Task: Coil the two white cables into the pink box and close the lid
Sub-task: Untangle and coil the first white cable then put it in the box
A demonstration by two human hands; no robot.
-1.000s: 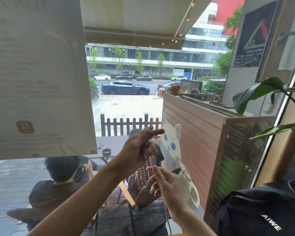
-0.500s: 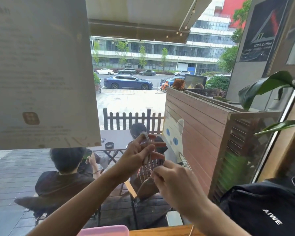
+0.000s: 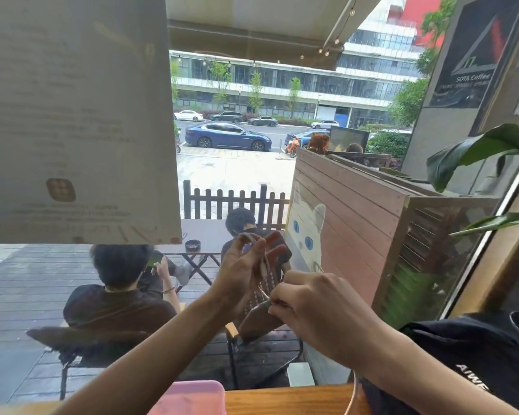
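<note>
The pink box is cut off by the bottom edge. The white cable is a thin blurred strand there, its ends unseen.

Left hand held cable loops raised at the window. Right hand pinched the strand beside it. Pink box sat on wooden counter.

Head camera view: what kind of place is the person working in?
Probably a coffee shop, at a window counter facing a street. A wall sign reads "SOTA Coffee", people sit at a terrace table outside, and a printed notice hangs on the glass.
</note>
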